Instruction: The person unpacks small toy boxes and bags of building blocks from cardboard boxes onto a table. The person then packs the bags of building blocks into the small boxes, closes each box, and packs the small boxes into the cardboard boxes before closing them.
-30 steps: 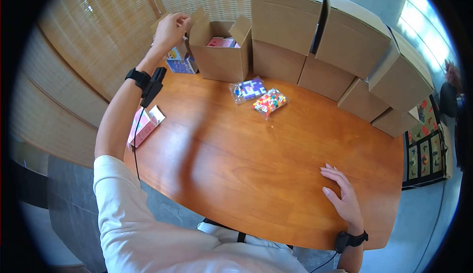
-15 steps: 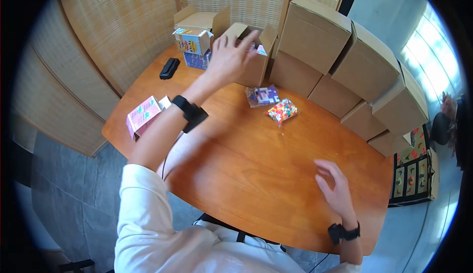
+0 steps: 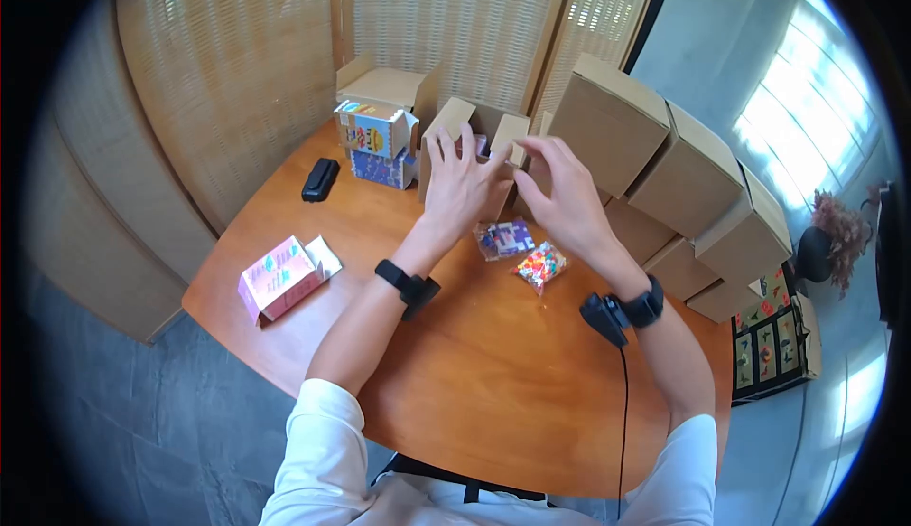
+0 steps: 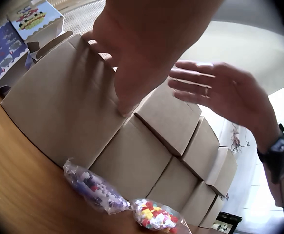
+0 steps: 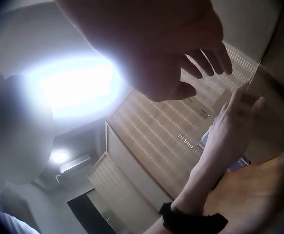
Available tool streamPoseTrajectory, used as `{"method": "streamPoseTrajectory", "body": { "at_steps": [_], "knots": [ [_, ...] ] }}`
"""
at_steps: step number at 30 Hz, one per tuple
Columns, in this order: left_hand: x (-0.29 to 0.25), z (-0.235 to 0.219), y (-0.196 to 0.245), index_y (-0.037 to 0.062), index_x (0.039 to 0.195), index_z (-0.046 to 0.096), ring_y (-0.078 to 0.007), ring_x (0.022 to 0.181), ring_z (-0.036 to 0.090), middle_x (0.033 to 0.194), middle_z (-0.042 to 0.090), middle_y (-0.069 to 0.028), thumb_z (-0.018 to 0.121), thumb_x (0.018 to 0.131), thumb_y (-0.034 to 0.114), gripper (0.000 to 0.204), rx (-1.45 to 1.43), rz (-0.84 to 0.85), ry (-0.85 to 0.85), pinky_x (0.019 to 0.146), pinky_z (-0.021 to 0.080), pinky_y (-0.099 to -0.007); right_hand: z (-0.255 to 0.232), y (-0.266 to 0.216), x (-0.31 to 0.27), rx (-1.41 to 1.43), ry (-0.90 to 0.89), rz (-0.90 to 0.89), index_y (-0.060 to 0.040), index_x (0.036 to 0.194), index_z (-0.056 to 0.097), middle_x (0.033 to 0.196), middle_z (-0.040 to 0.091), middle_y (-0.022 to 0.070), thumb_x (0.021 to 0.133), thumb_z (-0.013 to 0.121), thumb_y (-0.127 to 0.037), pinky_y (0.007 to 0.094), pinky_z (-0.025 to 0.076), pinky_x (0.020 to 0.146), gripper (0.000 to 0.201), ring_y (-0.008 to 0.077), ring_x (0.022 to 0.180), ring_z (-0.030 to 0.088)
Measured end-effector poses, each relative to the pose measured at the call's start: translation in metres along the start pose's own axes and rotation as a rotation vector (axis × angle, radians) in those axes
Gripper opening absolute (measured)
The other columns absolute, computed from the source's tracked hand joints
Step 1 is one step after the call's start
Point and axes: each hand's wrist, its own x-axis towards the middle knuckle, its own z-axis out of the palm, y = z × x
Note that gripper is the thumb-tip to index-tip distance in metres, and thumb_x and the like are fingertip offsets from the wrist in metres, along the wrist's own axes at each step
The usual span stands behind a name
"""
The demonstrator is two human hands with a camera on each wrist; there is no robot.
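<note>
An open cardboard box (image 4: pixel 64 102) stands at the back of the table, its flaps up and small packages partly visible inside in the head view. My left hand (image 3: pixel 460 184) is over its front and top edge, fingers spread; whether they touch the cardboard is hard to tell. At the box's right side my right hand (image 3: pixel 569 198) is raised with fingers loosely bent and nothing held; in the left wrist view this hand (image 4: pixel 225 90) hangs in the air. In front lie a bag of purple and white pieces (image 3: pixel 505 239) and a bag of colourful pieces (image 3: pixel 541 266).
Stacked cardboard boxes (image 3: pixel 612 122) stand to the right. At the back left are a blue printed box (image 3: pixel 375 132) on a purple box (image 3: pixel 380 169), with an open carton behind. A black case (image 3: pixel 321 179) and a pink box (image 3: pixel 283 277) lie on the wooden table (image 3: pixel 474 384).
My left hand has moved right from the back-left boxes to the open cardboard box. My right hand has risen from the table's right side and come over beside it.
</note>
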Motion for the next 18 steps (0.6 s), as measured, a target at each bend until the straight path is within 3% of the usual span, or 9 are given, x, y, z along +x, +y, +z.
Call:
{"method": "streamPoseTrajectory", "body": {
  "at_steps": [3,5,7,11,13,14,15,17,18],
  "knots": [
    [0.000,0.001,0.004,0.0273,0.148,0.053,-0.0636,0.133,0.041,0.146,0.046,-0.0339,0.065,0.094,0.053,0.061,0.097,0.000,-0.047,0.113,0.027,-0.0725,0.023,0.026,0.054,-0.099,0.061,-0.013,0.0040,0.127,0.061,0.127,0.063,0.0258,0.091,0.063,-0.018,0.0476,0.047,0.107,0.043,0.0444,0.122,0.059],
    [-0.001,0.000,0.005,0.0258,0.148,0.053,-0.0637,0.134,0.040,0.145,0.047,-0.0342,0.066,0.092,0.055,0.064,0.072,0.032,0.006,0.114,0.026,-0.0727,0.037,0.035,0.089,-0.156,0.083,0.094,0.0071,0.127,0.061,0.126,0.061,0.0317,0.088,0.064,-0.020,0.0484,0.046,0.108,0.047,0.0462,0.123,0.058],
    [-0.001,-0.008,0.007,0.0242,0.146,0.055,-0.0641,0.134,0.038,0.150,0.042,-0.0361,0.070,0.093,0.045,0.059,-0.021,-0.009,-0.016,0.115,0.024,-0.0709,0.054,0.054,0.127,-0.290,0.012,0.254,0.0038,0.130,0.062,0.133,0.061,0.0310,0.089,0.065,-0.023,0.0495,0.047,0.109,0.049,0.0452,0.125,0.059],
    [-0.001,-0.010,0.004,0.0227,0.140,0.062,-0.0629,0.137,0.036,0.151,0.042,-0.0352,0.072,0.091,0.045,0.054,-0.020,0.009,-0.073,0.116,0.023,-0.0711,0.081,0.075,0.175,-0.373,-0.055,0.553,0.0033,0.131,0.065,0.141,0.055,0.0343,0.087,0.066,-0.022,0.0505,0.046,0.110,0.050,0.0458,0.130,0.057],
    [-0.001,-0.011,0.004,0.0225,0.138,0.064,-0.0628,0.137,0.035,0.151,0.043,-0.0350,0.072,0.091,0.045,0.053,-0.029,0.019,-0.067,0.116,0.022,-0.0714,0.077,0.075,0.185,-0.331,-0.183,0.759,0.0032,0.138,0.061,0.151,0.044,0.0331,0.083,0.073,-0.021,0.0539,0.041,0.115,0.061,0.0502,0.141,0.045],
    [-0.001,-0.011,0.004,0.0223,0.137,0.065,-0.0627,0.137,0.035,0.150,0.043,-0.0349,0.073,0.090,0.045,0.053,-0.044,0.007,-0.064,0.116,0.021,-0.0717,0.082,0.075,0.192,-0.401,-0.143,0.902,-0.0008,0.135,0.066,0.152,0.049,0.0274,0.082,0.074,-0.021,0.0534,0.044,0.112,0.057,0.0438,0.143,0.048],
    [-0.001,-0.011,0.004,0.0223,0.137,0.065,-0.0627,0.137,0.035,0.150,0.043,-0.0349,0.073,0.090,0.045,0.053,-0.037,0.012,-0.065,0.116,0.021,-0.0717,0.086,0.089,0.200,-0.393,-0.139,0.901,-0.0008,0.135,0.066,0.152,0.049,0.0274,0.082,0.074,-0.021,0.0534,0.044,0.112,0.057,0.0438,0.143,0.048],
    [-0.001,-0.011,0.004,0.0233,0.140,0.063,-0.0628,0.138,0.035,0.150,0.044,-0.0352,0.074,0.089,0.047,0.057,-0.026,0.007,-0.078,0.117,0.020,-0.0719,0.101,0.147,0.221,-0.409,-0.393,0.844,-0.0059,0.129,0.072,0.146,0.060,0.0189,0.084,0.073,-0.024,0.0544,0.050,0.106,0.048,0.0382,0.137,0.056],
    [-0.001,-0.011,0.004,0.0253,0.146,0.057,-0.0630,0.138,0.035,0.149,0.044,-0.0357,0.075,0.088,0.049,0.066,-0.032,0.013,-0.073,0.117,0.019,-0.0720,0.105,0.158,0.225,-0.423,-0.336,0.883,-0.0086,0.124,0.075,0.136,0.069,0.0136,0.085,0.073,-0.026,0.0524,0.053,0.102,0.043,0.0344,0.129,0.064]
  ]
}}
